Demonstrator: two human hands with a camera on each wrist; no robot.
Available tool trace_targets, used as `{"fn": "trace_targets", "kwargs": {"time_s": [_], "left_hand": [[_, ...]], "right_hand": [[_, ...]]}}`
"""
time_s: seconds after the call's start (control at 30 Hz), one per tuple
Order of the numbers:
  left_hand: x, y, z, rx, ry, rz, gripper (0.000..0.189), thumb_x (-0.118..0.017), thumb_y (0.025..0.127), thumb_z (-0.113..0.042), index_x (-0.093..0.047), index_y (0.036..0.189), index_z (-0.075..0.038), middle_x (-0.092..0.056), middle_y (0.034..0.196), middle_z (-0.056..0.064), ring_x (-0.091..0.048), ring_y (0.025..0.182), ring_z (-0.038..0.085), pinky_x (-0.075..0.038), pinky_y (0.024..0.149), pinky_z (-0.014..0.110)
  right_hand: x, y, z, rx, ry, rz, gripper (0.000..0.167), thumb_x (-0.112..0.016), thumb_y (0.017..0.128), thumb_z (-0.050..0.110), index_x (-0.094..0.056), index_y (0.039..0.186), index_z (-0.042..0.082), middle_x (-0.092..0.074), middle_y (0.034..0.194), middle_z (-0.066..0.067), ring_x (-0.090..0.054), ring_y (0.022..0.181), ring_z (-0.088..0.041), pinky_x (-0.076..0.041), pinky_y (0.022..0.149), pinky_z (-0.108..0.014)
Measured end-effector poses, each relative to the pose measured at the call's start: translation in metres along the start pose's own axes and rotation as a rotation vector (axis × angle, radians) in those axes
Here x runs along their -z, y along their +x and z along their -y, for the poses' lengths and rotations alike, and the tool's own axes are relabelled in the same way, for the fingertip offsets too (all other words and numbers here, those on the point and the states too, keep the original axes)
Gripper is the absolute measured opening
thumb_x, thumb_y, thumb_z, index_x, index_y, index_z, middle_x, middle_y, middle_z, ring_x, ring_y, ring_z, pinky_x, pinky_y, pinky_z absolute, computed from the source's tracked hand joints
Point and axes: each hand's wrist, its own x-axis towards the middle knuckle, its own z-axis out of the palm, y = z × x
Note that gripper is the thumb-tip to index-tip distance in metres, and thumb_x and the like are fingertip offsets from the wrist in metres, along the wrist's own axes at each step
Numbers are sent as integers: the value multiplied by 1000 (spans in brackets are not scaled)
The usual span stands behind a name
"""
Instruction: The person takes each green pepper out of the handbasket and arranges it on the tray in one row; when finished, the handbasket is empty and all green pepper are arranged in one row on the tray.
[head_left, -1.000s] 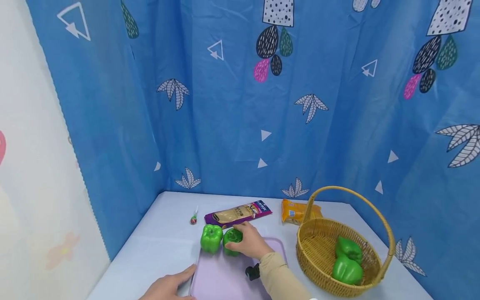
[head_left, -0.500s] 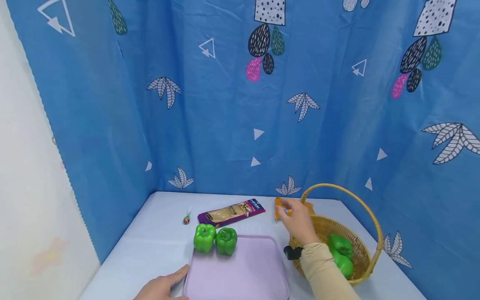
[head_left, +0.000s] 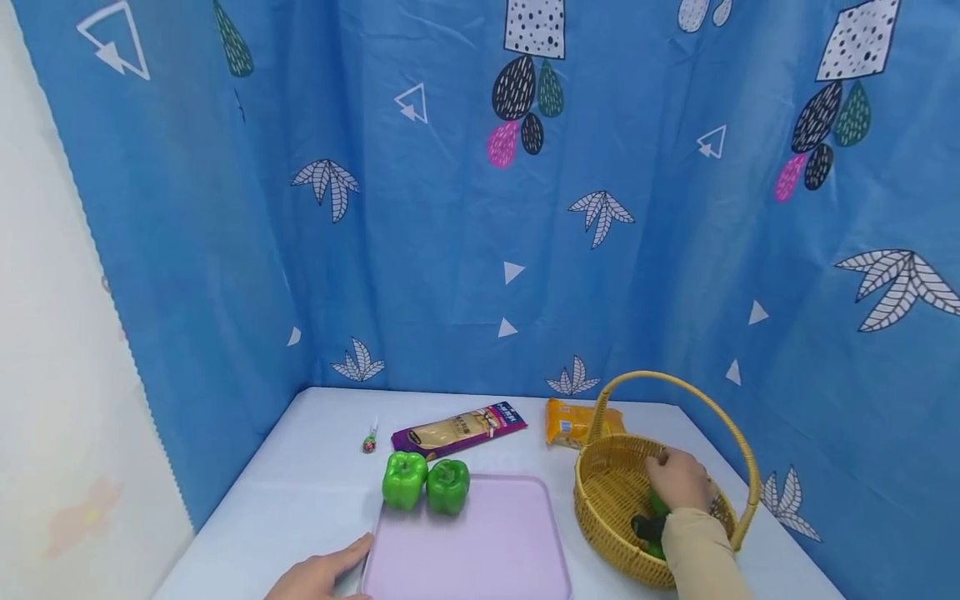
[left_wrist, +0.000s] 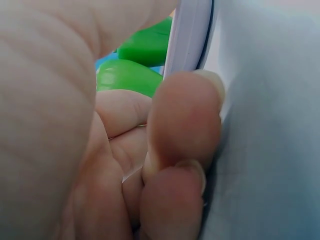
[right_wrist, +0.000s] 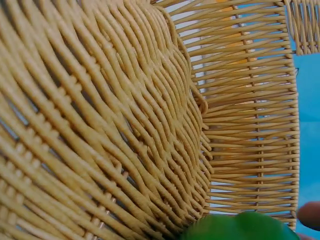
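My left hand [head_left: 318, 575] rests on the table at the left side of a pale purple tray [head_left: 468, 550], its fingertips against or close to the rim. In the left wrist view several fingers bend loosely beside the tray's edge [left_wrist: 190, 35]. My right hand [head_left: 682, 479] reaches down into a round wicker basket [head_left: 600, 521], over the green bell peppers [head_left: 658, 502] lying there. The right wrist view catches a green pepper [right_wrist: 240, 227] low in the basket, with a fingertip [right_wrist: 310, 215] a little apart from it. The hand hides most of the peppers, so its grip cannot be told.
Two green bell peppers, a lighter one [head_left: 405, 481] and a darker one [head_left: 448, 486], stand side by side at the tray's far left corner. Behind lie a purple food packet [head_left: 459, 430], an orange packet [head_left: 581, 422] and a lollipop [head_left: 371, 440]. The basket's tall handle [head_left: 720, 412] arches overhead.
My right hand has let go of the darker pepper on the tray, moved right past the basket's handle and gone down into the basket. My left hand stays at the tray.
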Motion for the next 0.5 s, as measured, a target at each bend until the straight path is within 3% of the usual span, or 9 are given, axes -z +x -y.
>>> {"fn": "trace_targets", "kwargs": {"time_s": [0.1, 0.17, 0.33, 0.4, 0.5], "left_hand": [[-1, 1, -1, -2, 0, -5, 88, -71, 91, -59, -47, 152, 0, -56, 149, 21, -54, 131, 53, -48, 107, 70], [-1, 1, -2, 8, -8, -7, 87, -72, 91, -57, -47, 152, 0, -57, 147, 22, -53, 131, 54, -47, 107, 72], [0, 1, -6, 68, -55, -7, 92, -75, 87, -58, -46, 153, -1, -58, 145, 23, -50, 133, 57, -45, 107, 75], [0, 0, -7, 71, -62, -7, 93, -75, 86, -59, -46, 153, -1, -58, 146, 23, -49, 133, 57, -44, 108, 75], [-1, -2, -4, 53, -55, -1, 91, -73, 89, -59, -46, 152, 0, -57, 146, 23, -50, 133, 56, -45, 109, 74]], "right_hand": [[-1, -2, -6, -29, -3, 15, 40, -48, 99, 27, -42, 61, 17, -36, 55, -1, -32, 57, -21, -31, 62, -50], [1, -4, -6, -44, 7, 45, 40, -49, 99, 28, -41, 61, 19, -35, 56, 0, -33, 57, -20, -32, 62, -51], [3, -3, -4, -36, 30, 191, 39, -49, 100, 26, -47, 63, 15, -37, 56, 0, -37, 53, -18, -34, 51, -37], [1, -2, -3, -7, 15, 212, 38, -51, 100, 27, -61, 70, 5, -52, 62, -7, -51, 57, -24, -42, 48, -37], [-4, -1, -1, 48, -9, 246, 43, -53, 102, 30, -72, 103, -8, -70, 95, -26, -67, 84, -40, -59, 65, -51]]}}
